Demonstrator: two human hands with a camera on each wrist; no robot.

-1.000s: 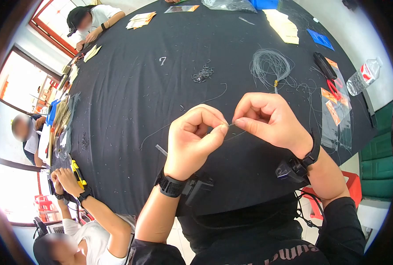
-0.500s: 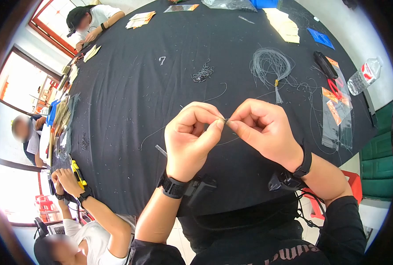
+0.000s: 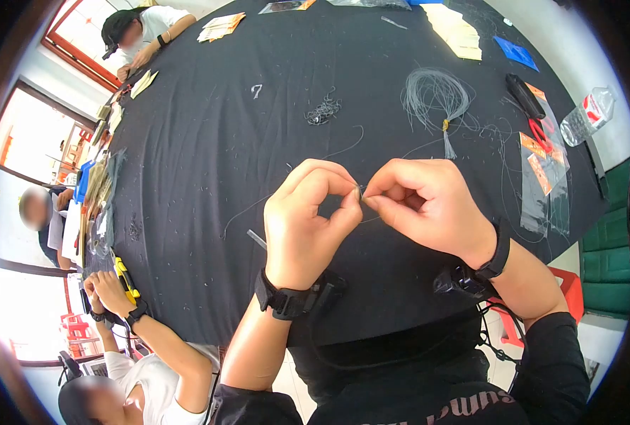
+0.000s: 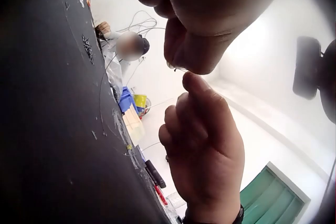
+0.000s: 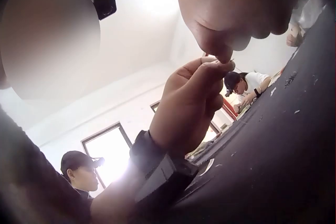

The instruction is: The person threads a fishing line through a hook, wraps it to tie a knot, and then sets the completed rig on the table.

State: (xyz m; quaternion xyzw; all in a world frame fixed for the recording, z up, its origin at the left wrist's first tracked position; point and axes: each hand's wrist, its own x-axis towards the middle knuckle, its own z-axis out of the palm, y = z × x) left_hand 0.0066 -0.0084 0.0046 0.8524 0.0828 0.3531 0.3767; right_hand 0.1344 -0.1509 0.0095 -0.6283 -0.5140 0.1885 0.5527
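My left hand (image 3: 302, 219) pinches a small dark hook (image 3: 357, 193) between thumb and index finger, most of it hidden by the fingertips. Right beside it, my right hand (image 3: 435, 205) pinches thin fishing line (image 3: 373, 219), thumb against index finger. Both sets of fingertips almost meet above the black-clothed table. In the left wrist view, a tiny shiny bit shows at the left fingertips, with the right hand (image 4: 205, 134) below. A loose strand (image 3: 244, 212) trails left of the left hand across the cloth.
A coil of clear line (image 3: 437, 99) tied with yellow lies beyond my right hand. A small dark pile of hooks (image 3: 323, 110) sits farther ahead. Red-handled scissors (image 3: 539, 134), a black pouch (image 3: 525, 95) and a bottle (image 3: 588, 115) are at right. Other people sit at left.
My right hand has come left and its fingertips have closed up to the left hand's. My left thumb and index finger now form a rounder loop around the pinch.
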